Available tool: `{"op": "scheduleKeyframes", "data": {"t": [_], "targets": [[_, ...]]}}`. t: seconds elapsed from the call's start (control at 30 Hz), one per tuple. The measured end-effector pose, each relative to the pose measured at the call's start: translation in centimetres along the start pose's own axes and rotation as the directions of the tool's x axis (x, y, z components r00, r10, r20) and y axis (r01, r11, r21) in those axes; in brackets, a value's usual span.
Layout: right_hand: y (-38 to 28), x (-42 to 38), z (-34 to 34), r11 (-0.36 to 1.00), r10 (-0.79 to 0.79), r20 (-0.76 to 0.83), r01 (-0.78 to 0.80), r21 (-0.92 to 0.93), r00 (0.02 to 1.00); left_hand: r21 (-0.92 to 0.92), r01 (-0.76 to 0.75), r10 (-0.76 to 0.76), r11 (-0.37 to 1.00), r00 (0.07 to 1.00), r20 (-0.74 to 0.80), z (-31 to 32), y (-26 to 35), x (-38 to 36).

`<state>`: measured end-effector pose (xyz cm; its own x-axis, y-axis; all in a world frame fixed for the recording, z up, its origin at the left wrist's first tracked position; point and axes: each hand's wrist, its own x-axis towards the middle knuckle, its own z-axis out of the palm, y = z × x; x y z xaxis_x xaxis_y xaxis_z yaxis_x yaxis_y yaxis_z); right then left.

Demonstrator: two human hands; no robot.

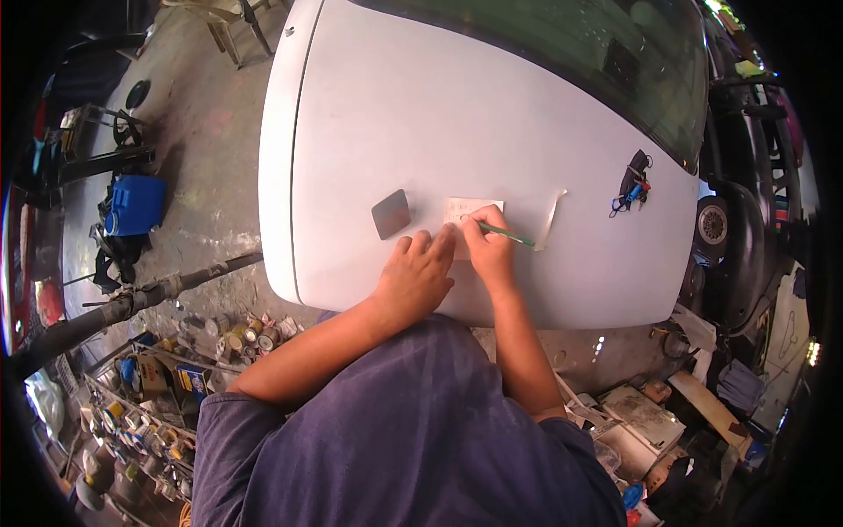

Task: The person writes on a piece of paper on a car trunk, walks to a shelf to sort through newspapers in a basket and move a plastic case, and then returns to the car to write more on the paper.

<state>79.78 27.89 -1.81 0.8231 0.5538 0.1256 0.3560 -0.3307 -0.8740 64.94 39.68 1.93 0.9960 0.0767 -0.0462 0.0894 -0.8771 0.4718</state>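
A small piece of paper with faint markings lies on the white car panel. My right hand grips a green pen, its writing end over the paper. My left hand lies flat with fingers stretched out, the fingertips at the paper's left edge. Left of the paper is a dark grey square piece with rounded corners, close to my left fingers but apart from them. A narrow pale strip rests to the right of the pen.
Keys with a dark strap lie on the panel near the car's window glass. A blue container stands on the floor at left. Cans and clutter crowd the lower left; boxes sit at lower right.
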Motion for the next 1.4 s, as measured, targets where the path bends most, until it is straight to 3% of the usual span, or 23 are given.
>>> {"op": "scheduleKeyframes", "data": {"t": [0.13,0.23,0.43,0.53,0.83,1.03,1.13,1.33,1.4], "targets": [[-0.6,0.0,-0.1,0.995,-0.077,0.005,0.078,-0.068,0.997,-0.020,0.007,-0.007,1.000,1.000,-0.005,-0.1,0.1,0.0],[-0.2,0.0,0.1,0.999,-0.041,-0.026,0.041,-0.006,0.999,-0.006,0.011,-0.011,1.000,1.000,0.020,-0.3,0.1,0.0],[-0.5,0.0,-0.4,0.993,-0.068,0.019,0.069,-0.099,0.998,-0.004,0.003,-0.003,1.000,1.000,0.008,-0.1,0.1,0.0],[-0.2,0.0,-0.2,1.000,0.008,0.011,-0.009,0.014,1.000,-0.014,0.002,-0.002,1.000,1.000,-0.001,0.2,0.0,0.0],[0.5,-0.1,-0.1,0.995,-0.083,-0.027,0.082,-0.048,0.996,0.008,-0.010,0.010,1.000,1.000,-0.018,0.3,-0.1,-0.2],[0.3,0.0,-0.2,1.000,0.006,-0.029,-0.006,-0.003,1.000,-0.003,-0.003,0.003,1.000,1.000,-0.003,0.2,0.0,-0.1],[0.0,0.0,-0.6,0.992,-0.067,-0.006,0.066,-0.108,0.998,0.014,-0.013,0.013,1.000,1.000,-0.018,0.2,0.0,-0.2],[-0.4,0.0,-0.8,0.999,0.025,-0.010,-0.025,-0.048,1.000,0.041,-0.019,0.020,0.999,1.000,-0.021,0.2,0.0,-0.2],[-0.3,-0.1,-1.6,0.962,0.213,-0.030,-0.204,0.183,0.977,0.024,-0.019,0.019,1.000,0.999,-0.025,0.2,-0.1,-0.1]]}}
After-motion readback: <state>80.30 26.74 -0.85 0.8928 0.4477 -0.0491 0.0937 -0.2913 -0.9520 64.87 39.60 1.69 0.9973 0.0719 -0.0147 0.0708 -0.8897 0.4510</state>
